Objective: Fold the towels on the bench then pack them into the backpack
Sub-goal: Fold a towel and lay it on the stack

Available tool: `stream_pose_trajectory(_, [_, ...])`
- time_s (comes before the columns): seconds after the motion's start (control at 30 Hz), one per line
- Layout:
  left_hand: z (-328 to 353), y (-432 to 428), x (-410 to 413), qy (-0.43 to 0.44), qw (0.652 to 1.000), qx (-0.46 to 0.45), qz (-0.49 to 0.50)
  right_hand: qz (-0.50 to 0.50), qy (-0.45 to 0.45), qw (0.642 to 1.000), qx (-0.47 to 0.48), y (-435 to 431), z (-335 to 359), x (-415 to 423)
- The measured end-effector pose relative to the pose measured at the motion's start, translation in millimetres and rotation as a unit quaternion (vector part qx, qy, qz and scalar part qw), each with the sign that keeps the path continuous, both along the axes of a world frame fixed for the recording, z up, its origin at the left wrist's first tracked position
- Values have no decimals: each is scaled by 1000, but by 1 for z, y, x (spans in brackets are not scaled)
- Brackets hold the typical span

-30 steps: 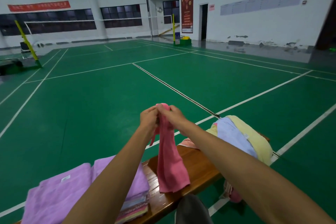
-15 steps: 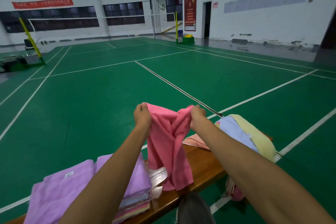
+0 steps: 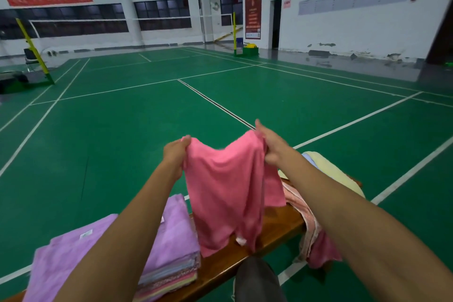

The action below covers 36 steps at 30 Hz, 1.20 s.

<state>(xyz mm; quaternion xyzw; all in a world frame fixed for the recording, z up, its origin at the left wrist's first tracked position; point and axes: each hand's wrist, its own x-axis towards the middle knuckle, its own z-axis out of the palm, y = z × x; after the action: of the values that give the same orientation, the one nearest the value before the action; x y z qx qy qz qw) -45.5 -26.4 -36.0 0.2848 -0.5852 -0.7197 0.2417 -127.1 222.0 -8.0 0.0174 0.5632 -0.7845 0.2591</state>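
Observation:
A pink towel point(image 3: 228, 189) hangs spread in the air above the wooden bench point(image 3: 277, 225). My left hand point(image 3: 175, 152) pinches its upper left corner and my right hand point(image 3: 270, 146) pinches its upper right corner. The towel's lower edge drapes onto the bench top. To the left, a stack of folded towels point(image 3: 171, 247) with a purple one on top lies on the bench. To the right, a loose heap of unfolded towels point(image 3: 331, 174), blue, yellow and pink, sits on the bench end and hangs over its edge. No backpack is in view.
The bench stands on a green badminton court floor point(image 3: 122, 142) with white lines. A dark grey knee point(image 3: 257, 279) shows below the bench's front edge. Net posts point(image 3: 34, 51) and white walls lie far behind.
My hands have moved apart, spreading the pink towel from a narrow bunched strip into a wide sheet held by its two top corners.

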Motion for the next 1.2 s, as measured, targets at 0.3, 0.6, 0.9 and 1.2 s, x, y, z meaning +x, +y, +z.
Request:
stream_pose_trajectory(0.3, [8, -7, -6, 5, 999, 49, 11, -16, 27, 999, -32, 12, -4, -18])
stream_pose_trajectory(0.6, [12, -29, -11, -43, 998, 13, 43, -192, 11, 980, 44, 28, -11, -41])
stream_pose_trajectory(0.9, [17, -11, -2, 24, 999, 42, -22, -103, 14, 992, 68, 39, -8, -48])
stream_pose_trajectory(1.2, [5, -18, -5, -22, 997, -51, 45, -157, -3, 987, 45, 47, -22, -55])
